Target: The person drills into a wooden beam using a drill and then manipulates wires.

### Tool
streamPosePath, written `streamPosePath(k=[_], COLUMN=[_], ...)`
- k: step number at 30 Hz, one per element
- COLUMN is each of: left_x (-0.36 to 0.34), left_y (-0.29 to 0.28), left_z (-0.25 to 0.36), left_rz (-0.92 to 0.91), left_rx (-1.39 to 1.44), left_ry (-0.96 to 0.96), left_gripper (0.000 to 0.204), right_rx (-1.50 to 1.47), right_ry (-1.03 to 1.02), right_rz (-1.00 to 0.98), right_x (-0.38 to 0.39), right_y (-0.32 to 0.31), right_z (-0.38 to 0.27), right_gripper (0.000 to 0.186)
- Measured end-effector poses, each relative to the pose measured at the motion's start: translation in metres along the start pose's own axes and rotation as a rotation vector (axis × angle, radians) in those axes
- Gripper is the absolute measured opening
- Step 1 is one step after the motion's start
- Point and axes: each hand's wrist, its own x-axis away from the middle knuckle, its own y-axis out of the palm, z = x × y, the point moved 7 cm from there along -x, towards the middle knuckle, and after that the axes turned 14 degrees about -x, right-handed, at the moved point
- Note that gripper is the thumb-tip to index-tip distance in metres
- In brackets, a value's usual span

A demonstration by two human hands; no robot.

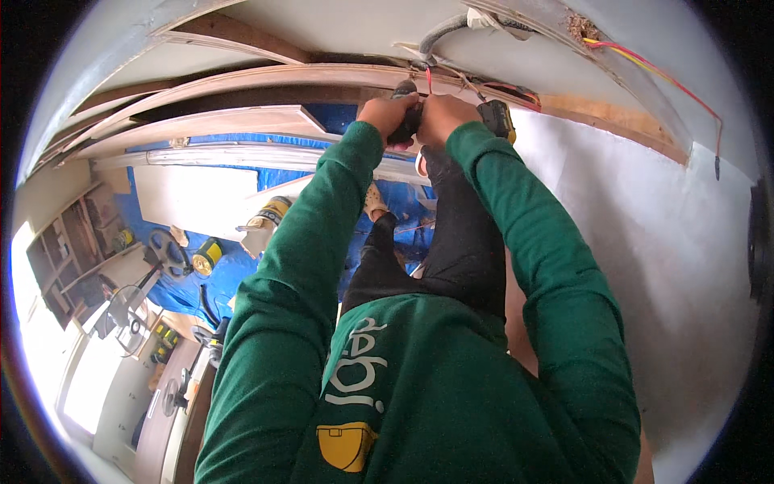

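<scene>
Both my arms, in green sleeves, reach forward to a cordless drill (409,115) with a black body, held in front of a wooden beam. My right hand (443,115) is closed around its grip, and the black and yellow battery (497,121) sticks out to the right of that wrist. Closed on the front part of the drill is my left hand (385,117). The backs of my hands hide most of the tool and whatever its tip touches. A short red wire (429,79) hangs just above my right hand.
Wooden strips (201,121) run along the left. A grey conduit (439,36) and red and yellow wires (657,68) hang from the ceiling openings. Below, a blue sheet (234,270) carries boards, a tub (274,211) and a yellow-black container (207,256). A standing fan (129,319) is at left.
</scene>
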Motion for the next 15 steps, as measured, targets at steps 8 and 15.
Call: streamPosePath(k=[8,15], left_x=[0.003,-0.005], left_y=[-0.001,-0.008], left_z=[0.024,0.030], left_rz=[-0.005,-0.030], left_rx=[-0.108,-0.246], left_ry=[-0.013,-0.025], left_gripper=[0.045,0.045], right_rx=[-0.038,-0.090], right_ry=[-0.035,-0.061], right_rz=[-0.049,-0.078], right_x=[-0.018,-0.017], right_y=[-0.001,-0.002], right_z=[0.011,0.007], right_gripper=[0.044,0.050])
